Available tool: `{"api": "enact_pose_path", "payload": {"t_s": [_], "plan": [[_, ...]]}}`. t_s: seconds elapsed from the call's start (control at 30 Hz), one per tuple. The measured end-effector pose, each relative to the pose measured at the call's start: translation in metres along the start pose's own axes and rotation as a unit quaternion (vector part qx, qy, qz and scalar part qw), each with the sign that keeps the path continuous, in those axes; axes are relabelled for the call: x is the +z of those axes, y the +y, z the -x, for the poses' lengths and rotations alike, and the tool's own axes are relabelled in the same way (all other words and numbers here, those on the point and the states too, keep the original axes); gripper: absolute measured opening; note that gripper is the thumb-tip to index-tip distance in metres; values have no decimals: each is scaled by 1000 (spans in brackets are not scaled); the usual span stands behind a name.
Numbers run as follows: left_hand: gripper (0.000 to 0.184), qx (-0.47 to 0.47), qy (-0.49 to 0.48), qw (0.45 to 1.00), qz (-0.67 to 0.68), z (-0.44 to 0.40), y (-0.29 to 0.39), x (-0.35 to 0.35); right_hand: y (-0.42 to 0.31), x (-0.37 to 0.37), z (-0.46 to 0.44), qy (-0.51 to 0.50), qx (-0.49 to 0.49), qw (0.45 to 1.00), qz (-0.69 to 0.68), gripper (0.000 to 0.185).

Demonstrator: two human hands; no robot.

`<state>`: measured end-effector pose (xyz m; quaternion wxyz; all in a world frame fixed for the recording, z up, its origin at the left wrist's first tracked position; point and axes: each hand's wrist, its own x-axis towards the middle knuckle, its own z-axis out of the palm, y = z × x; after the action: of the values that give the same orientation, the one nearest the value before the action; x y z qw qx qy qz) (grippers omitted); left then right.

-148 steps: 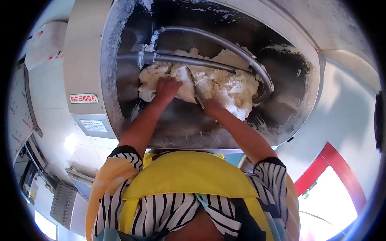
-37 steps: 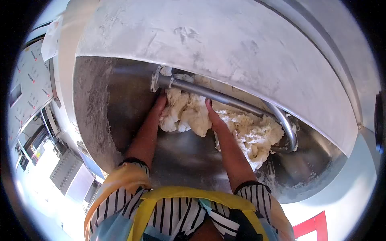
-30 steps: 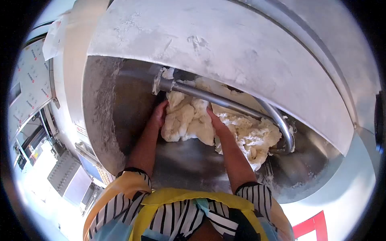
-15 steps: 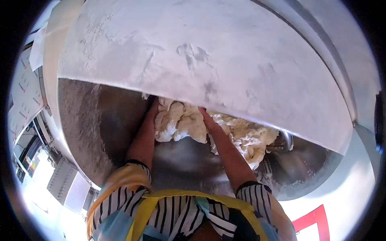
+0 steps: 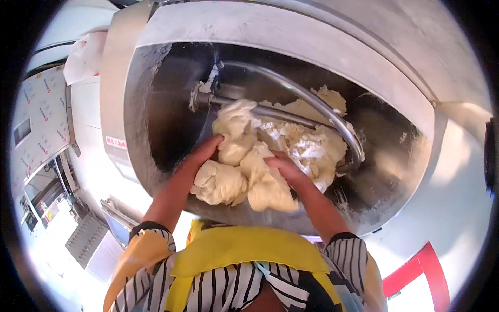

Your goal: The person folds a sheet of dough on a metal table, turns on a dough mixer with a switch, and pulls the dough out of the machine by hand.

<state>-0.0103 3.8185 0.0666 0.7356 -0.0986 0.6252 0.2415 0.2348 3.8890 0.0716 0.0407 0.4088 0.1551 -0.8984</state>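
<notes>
A lumpy mass of pale dough (image 5: 238, 169) is gripped between both hands near the front of a metal mixer tub (image 5: 150, 171). My left hand (image 5: 208, 147) is closed on its left side, the fingertips sunk into or behind the dough. On the right, my right hand (image 5: 283, 165) grips a hanging fold of the same piece. Behind it lies a larger heap of dough (image 5: 317, 151) dusted with white flour. A curved metal mixing arm (image 5: 312, 99) and a straight bar cross over that heap.
The tub's pale metal cover (image 5: 260, 31) runs along the back. At the left are a machine side panel (image 5: 117, 104) with a red-lettered label and a ribbed grey part (image 5: 83, 234). A red frame (image 5: 421, 270) shows at lower right.
The view has tilted, and the cover hides less of the tub, so the mixing arm shows. My hands have come from under the cover's edge toward me with the dough.
</notes>
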Motion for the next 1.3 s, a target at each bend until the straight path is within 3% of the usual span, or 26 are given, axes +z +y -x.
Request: {"api": "enact_pose_path", "payload": {"t_s": [0.07, 0.13, 0.17, 0.23, 0.27, 0.33, 0.37, 0.43, 0.5, 0.53, 0.6, 0.63, 0.73, 0.77, 0.87, 0.9, 1.0, 1.03, 1.17, 1.3], "plan": [[35, 46, -59, 997, -23, 28, 9, 35, 10, -3, 36, -27, -44, 999, -15, 55], [28, 105, -137, 982, -73, 52, 13, 72, 19, -10, 93, -19, -98, 989, -112, 56], [34, 72, -145, 982, -93, 54, 14, 86, 19, -13, 110, 2, -114, 986, -120, 58], [39, 27, -238, 968, 71, 15, -7, 98, 42, -57, 111, 12, -101, 987, -127, 55], [39, 11, -234, 968, 86, -20, -21, 89, 52, -77, 102, 32, -90, 989, -113, 54], [37, 48, -163, 984, 48, -43, -32, 96, 54, -79, 92, 55, -98, 981, -158, 58], [38, 115, -122, 985, -31, -47, -34, 96, 54, -80, 89, 68, -97, 977, -177, 60], [39, 240, -32, 952, -185, -44, -32, 97, 62, -87, 74, 121, -159, 977, -72, 65], [49, 355, 152, 841, -380, -25, -16, 94, 53, -81, 74, 228, -122, 965, 35, 69], [54, 400, 239, 753, -464, -18, -9, 91, 46, -70, 76, 216, -148, 964, 37, 69], [58, 444, 39, 835, -322, -60, -26, 68, 37, -54, 82, 192, -200, 960, 43, 69], [61, 454, -62, 855, -242, -77, -35, 60, 19, -30, 93, 135, -182, 971, -73, 71], [63, 381, -145, 896, -177, -92, -43, 59, 38, -62, 67, 138, -157, 978, -12, 75], [61, 338, -151, 921, -118, -101, -49, 54, 42, -70, 56, 173, -120, 978, 7, 76], [59, 246, -152, 956, -47, -106, -51, 51, 74, -128, 9, 115, -82, 985, 100, 76], [58, 220, -153, 963, -36, -103, -50, 51, 49, -99, 19, 137, -92, 979, 121, 74], [56, 157, -151, 976, -20, -87, -42, 51, -7, -20, 50, 133, -106, 985, 4, 74], [56, 140, -150, 979, -17, -78, -39, 52, -7, -10, 48, 85, -114, 986, -85, 72], [53, 103, -154, 983, -6, -34, -23, 56, -16, 38, 76, 203, -192, 958, 63, 75], [51, 113, -178, 978, 7, 15, -13, 72, -49, 104, 151, 151, -298, 850, 407, 79]]}}
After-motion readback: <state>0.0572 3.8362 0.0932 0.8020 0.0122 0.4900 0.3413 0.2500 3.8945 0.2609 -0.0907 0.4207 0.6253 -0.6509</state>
